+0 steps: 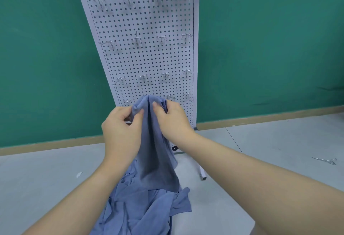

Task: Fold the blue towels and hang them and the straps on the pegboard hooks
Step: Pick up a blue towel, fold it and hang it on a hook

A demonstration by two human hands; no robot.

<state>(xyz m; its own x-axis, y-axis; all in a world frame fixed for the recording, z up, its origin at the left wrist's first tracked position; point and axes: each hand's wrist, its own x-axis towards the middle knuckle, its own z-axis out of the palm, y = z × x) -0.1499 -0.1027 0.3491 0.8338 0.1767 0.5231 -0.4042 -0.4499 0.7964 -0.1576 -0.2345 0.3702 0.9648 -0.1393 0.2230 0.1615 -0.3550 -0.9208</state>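
Both hands raised before white pegboard [149, 58]. Left hand [122, 128] pinches top edge of blue towel [158, 160]; right hand [174, 119] grips same edge just beside it. Towel hangs down between forearms onto heap of blue towels [141, 208] on grey floor [260, 151]. Top fold level with lowest hooks [168, 97].
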